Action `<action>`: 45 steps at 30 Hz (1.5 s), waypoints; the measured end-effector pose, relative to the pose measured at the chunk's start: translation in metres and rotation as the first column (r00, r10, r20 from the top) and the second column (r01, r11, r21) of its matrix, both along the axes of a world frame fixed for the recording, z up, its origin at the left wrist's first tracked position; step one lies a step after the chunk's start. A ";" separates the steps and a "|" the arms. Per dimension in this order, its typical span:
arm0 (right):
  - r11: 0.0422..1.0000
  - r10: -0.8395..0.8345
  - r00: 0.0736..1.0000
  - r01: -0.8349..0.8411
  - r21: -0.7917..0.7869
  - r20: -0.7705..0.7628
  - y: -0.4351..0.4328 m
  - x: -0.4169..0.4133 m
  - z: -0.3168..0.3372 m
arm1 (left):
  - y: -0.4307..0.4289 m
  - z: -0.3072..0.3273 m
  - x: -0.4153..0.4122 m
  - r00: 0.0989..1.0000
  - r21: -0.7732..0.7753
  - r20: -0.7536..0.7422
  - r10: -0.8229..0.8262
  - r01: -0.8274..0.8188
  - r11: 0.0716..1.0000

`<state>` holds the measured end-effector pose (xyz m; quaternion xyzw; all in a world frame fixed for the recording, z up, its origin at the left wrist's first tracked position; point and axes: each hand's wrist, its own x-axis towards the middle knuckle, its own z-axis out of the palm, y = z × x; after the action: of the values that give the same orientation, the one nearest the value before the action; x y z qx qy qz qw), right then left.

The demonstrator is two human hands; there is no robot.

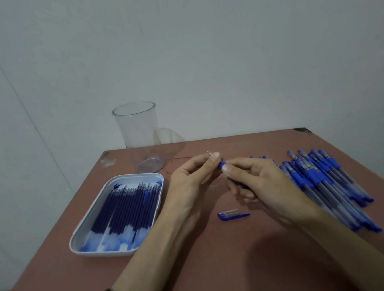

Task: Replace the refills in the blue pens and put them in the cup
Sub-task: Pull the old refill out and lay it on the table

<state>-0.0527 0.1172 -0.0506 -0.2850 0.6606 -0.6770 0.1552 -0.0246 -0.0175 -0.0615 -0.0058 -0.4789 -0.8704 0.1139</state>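
Plainly, blue refills [127, 211] lie in the tray [103, 254].

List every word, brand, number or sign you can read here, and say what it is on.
No text can be read.
On the pile of blue pens, any print on the barrels is too small and blurred to read.
On the pen pinched by the left hand and right hand, nothing is legible.
On the cup, tray, refills and pen cap, no lettering shows.

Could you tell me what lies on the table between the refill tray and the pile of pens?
A loose blue pen cap, shown in the head view.
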 end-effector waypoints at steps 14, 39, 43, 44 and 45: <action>0.939 -0.242 0.896 0.313 0.142 -0.371 0.010 -0.007 -0.005 | -0.010 0.003 0.004 0.997 -0.317 -0.040 0.064 -0.073 0.946; 0.656 -0.334 0.511 0.730 0.194 -0.792 0.025 -0.018 0.000 | -0.018 -0.012 0.000 0.977 -0.903 -0.035 0.211 -0.121 0.412; 0.663 -0.331 0.541 0.716 0.217 -0.773 0.025 -0.018 0.000 | -0.020 -0.013 0.000 0.997 -0.965 0.038 0.070 0.019 0.263; 0.662 -0.329 0.544 0.716 0.222 -0.772 0.025 -0.018 -0.001 | -0.020 -0.013 0.001 0.997 -0.958 0.053 0.051 0.036 0.285; 0.660 -0.326 0.545 0.716 0.226 -0.773 0.025 -0.018 -0.001 | -0.019 -0.013 0.001 0.997 -0.947 0.067 0.034 0.052 0.318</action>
<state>-0.0707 0.1418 -0.0514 -0.2351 0.8801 -0.3333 -0.2430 -0.0240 -0.0366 -0.0748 -0.0418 -0.9008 -0.4271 0.0663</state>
